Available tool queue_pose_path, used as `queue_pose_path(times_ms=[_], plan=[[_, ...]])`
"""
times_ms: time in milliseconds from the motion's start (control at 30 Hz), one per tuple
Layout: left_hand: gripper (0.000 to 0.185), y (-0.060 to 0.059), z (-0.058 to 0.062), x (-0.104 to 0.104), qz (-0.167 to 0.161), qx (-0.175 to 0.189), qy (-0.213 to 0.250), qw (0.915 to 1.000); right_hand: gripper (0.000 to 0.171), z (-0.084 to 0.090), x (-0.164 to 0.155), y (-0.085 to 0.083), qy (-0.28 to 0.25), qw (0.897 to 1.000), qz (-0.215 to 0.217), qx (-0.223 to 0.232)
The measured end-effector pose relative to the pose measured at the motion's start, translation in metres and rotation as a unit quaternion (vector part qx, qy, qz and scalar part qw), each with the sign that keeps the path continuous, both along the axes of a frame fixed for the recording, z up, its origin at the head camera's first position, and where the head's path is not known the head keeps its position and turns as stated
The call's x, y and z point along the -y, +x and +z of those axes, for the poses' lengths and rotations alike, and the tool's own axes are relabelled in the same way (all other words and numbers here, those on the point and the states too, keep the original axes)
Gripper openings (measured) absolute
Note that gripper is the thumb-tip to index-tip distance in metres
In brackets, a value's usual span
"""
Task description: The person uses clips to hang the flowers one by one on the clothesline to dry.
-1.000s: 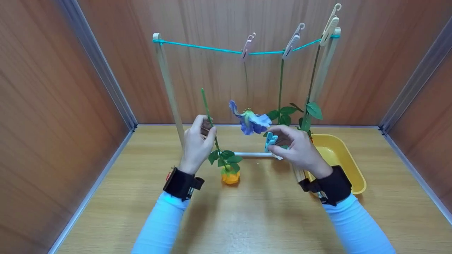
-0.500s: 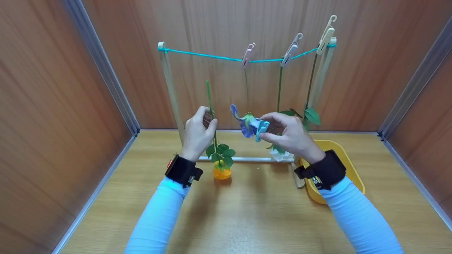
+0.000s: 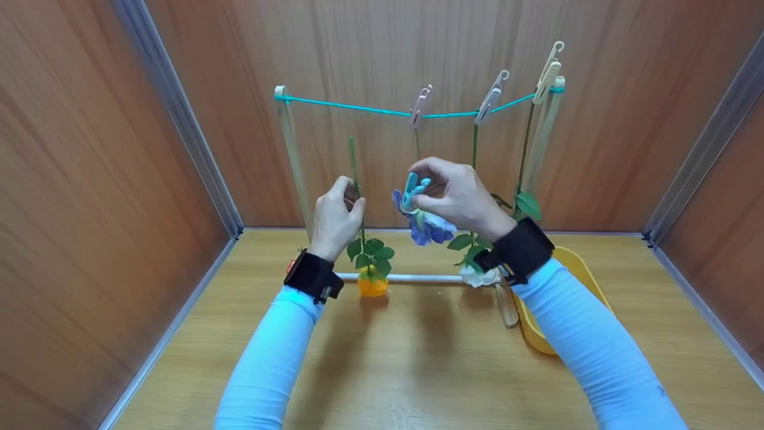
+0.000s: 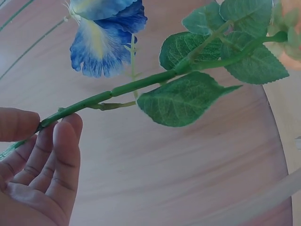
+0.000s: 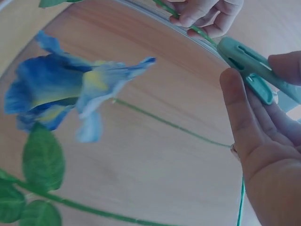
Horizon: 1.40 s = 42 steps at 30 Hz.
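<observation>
My left hand pinches the green stem of an orange flower, holding it upright with the bloom hanging down; its fingers close on that stem in the left wrist view. My right hand grips a teal clothespin between thumb and fingers just above a hanging blue flower. The right wrist view shows the clothespin and the blue flower. A teal string runs between two wooden posts, carrying three pale clothespins.
A yellow tray sits on the wooden table at the right, behind my right forearm. A white rod joins the rack's feet. Other flower stems with green leaves hang at the rack's right end. Wooden walls enclose three sides.
My right hand has lifted the teal clothespin up and to the left, from near the base rod to above the blue flower. The left hand has kept its hold on the stem.
</observation>
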State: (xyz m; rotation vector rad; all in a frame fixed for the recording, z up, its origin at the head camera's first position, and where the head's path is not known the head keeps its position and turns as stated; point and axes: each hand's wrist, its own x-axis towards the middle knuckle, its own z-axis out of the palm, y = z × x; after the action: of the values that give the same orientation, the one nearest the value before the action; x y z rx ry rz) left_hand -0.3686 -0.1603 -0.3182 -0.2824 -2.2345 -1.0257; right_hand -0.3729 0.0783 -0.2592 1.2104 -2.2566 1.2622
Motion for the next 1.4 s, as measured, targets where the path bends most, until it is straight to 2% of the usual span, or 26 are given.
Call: queue_pose_path(times_ms=[133,400,533,800,1000,1233,1400], plan=[[0.008,-0.004,0.004,0.003,0.012,0.007,0.0,0.9999,0.03,0.012,0.016,-0.004,-0.013,1.0,0.001,0.006],[0.011,-0.01,0.012,0.004,0.027,0.048,0.01,0.9984,0.029,0.032,0.039,-0.011,-0.034,0.999,-0.004,-0.006],[0.011,-0.017,0.015,0.003,0.029,0.049,0.011,0.9983,0.029,0.04,0.043,-0.015,-0.041,0.999,-0.009,-0.005],[0.01,-0.029,0.023,0.001,0.04,0.038,0.002,0.9985,0.032,0.059,0.044,-0.027,-0.05,0.998,-0.035,-0.032],[0.011,-0.031,0.025,0.003,0.049,0.043,0.013,0.9978,0.036,0.067,0.051,-0.032,-0.057,0.996,-0.048,-0.042],[0.012,-0.032,0.024,0.004,0.047,0.061,0.026,0.9967,0.033,0.076,0.062,-0.037,-0.066,0.995,-0.058,-0.044],[0.011,-0.039,0.029,0.003,0.042,0.055,0.03,0.9971,0.033,0.086,0.066,-0.042,-0.062,0.995,-0.073,-0.037]])
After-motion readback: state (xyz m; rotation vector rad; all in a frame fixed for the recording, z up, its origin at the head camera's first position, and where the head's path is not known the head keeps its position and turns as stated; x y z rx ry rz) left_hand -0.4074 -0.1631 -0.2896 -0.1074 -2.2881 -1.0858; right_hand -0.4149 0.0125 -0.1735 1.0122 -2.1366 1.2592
